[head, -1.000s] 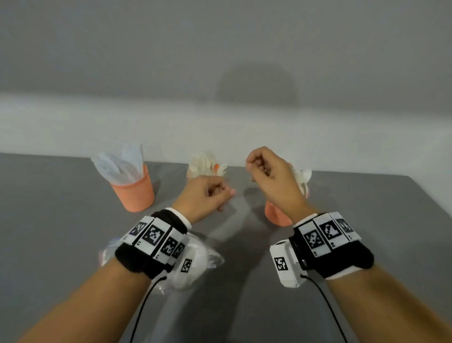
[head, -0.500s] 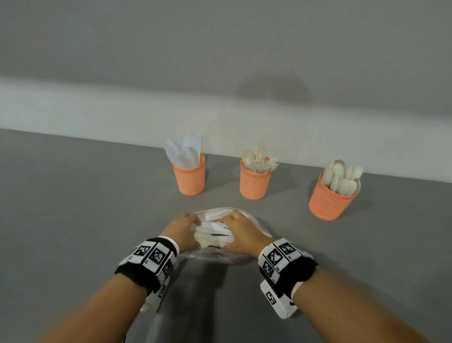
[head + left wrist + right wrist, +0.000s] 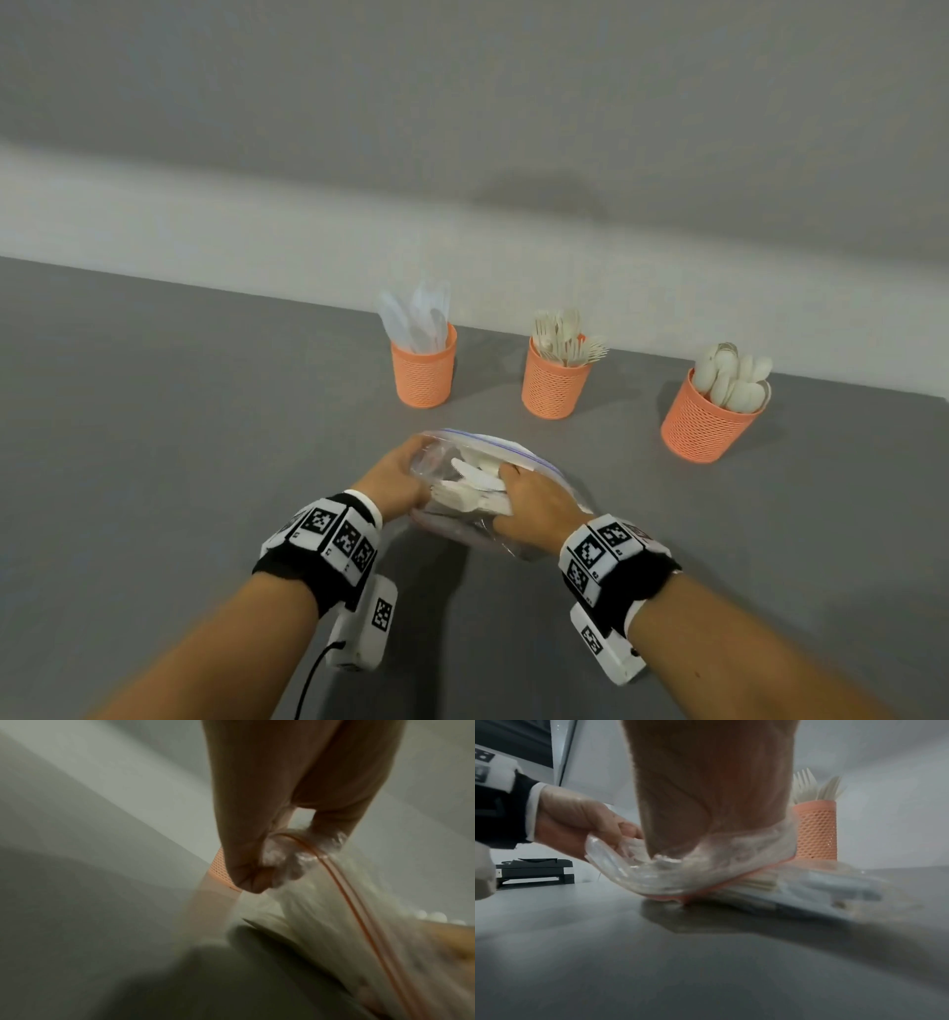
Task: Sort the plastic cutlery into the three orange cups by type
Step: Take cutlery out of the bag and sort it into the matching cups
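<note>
Grey counter fills the lower part of the head view, pale wall behind it.

Clear zip bag lies on the counter at centre front, mouth gaping, white plastic cutlery piled inside. From the right wrist view the bag's rim curls up off the counter while the rest lies flat.

Left hand at the bag's left edge. Left wrist view: fingers curled, pinching the crumpled bag rim beside the coloured zip strip. That view is blurred.

Right hand is in the bag mouth, palm down over the cutlery, fingers reaching in. Whether they grip a piece cannot be told; the fingertips are hidden behind film and hand in every view.

3 orange mesh cups stand in a row at the back of the counter, well apart from each other and beyond the bag:
- left cup, upright, holds clear-white knives.
- middle cup, upright, holds cream forks; also seen in the right wrist view.
- right cup, leans outward in the wide-angle view, holds white spoons.

Black wristbands with square printed markers and white camera units on both wrists.

Far left in the right wrist view: a flat black object, too blurred to identify.
</note>
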`<move>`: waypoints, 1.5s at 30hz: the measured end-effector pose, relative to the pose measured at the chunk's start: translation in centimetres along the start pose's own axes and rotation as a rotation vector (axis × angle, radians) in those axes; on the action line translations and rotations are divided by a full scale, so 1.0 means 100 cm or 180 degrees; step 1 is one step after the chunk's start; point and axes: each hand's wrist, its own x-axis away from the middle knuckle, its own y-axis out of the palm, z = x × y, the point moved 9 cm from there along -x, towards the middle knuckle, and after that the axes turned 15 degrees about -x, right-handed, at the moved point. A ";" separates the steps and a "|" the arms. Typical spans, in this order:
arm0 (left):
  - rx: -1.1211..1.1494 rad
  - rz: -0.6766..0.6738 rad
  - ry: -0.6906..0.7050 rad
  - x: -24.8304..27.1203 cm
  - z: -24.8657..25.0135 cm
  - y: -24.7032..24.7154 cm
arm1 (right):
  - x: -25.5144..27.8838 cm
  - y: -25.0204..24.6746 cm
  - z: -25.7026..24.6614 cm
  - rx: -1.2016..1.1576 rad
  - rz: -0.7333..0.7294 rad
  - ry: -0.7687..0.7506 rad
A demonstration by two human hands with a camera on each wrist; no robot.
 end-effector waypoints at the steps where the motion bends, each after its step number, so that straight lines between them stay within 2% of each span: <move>1: -0.0084 -0.0051 -0.0023 0.000 0.000 0.001 | 0.000 0.002 0.000 0.0032 -0.0051 0.0057; 5: -0.0185 -0.0139 0.0015 -0.001 0.003 0.001 | 0.005 0.003 -0.006 0.0069 -0.0331 0.0169; 8: -0.0207 -0.0105 0.0043 0.001 0.007 -0.005 | 0.006 -0.004 -0.003 -0.0642 -0.0366 0.0304; 11: -0.0260 -0.0105 0.0021 0.003 0.005 -0.008 | 0.006 -0.007 -0.003 -0.1458 -0.0451 0.0233; 13: -0.0274 -0.0071 -0.0004 0.002 0.001 -0.010 | 0.009 -0.005 -0.006 -0.1586 -0.0635 0.0125; 17: -0.0394 -0.0098 0.0156 0.002 0.009 -0.005 | 0.015 0.004 0.002 -0.1907 -0.0930 0.0282; 21: -0.0898 -0.0139 0.0263 0.001 0.015 -0.004 | 0.011 -0.019 0.020 -0.2816 -0.0278 0.0338; 25: -0.1531 -0.0072 -0.0040 -0.001 0.004 -0.004 | 0.011 -0.049 0.012 -0.3879 0.0186 0.0048; 29: -0.1609 0.0034 -0.0182 0.000 -0.001 0.002 | 0.010 -0.079 0.017 -0.5319 0.0862 -0.0099; 33: -0.1587 0.0082 -0.0266 0.001 -0.004 0.001 | 0.014 -0.112 0.026 -0.6046 0.1440 -0.0307; 35: -0.1766 0.0125 -0.0326 0.004 -0.003 -0.003 | 0.018 -0.124 0.020 -0.5930 0.1456 -0.0345; 37: -0.1999 0.0521 -0.0225 0.008 0.013 -0.015 | 0.023 -0.130 0.009 -0.5541 0.1312 -0.0336; 39: -0.1608 0.0947 0.0235 0.016 0.049 -0.026 | 0.025 -0.128 -0.007 -0.4930 0.1059 -0.0279; 40: -0.1257 0.0940 0.0492 0.021 0.069 -0.025 | 0.025 -0.124 -0.017 -0.4575 0.0939 -0.0283; 42: -0.0620 0.0469 0.0812 0.024 0.103 -0.009 | 0.025 -0.114 -0.037 -0.3862 0.0713 -0.0352; 43: -0.0238 0.0175 0.0851 0.023 0.114 0.001 | 0.026 -0.107 -0.047 -0.3497 0.0610 -0.0378; 45: 0.0710 -0.0122 0.0708 0.020 0.123 0.013 | 0.026 -0.097 -0.061 -0.2832 0.0471 -0.0431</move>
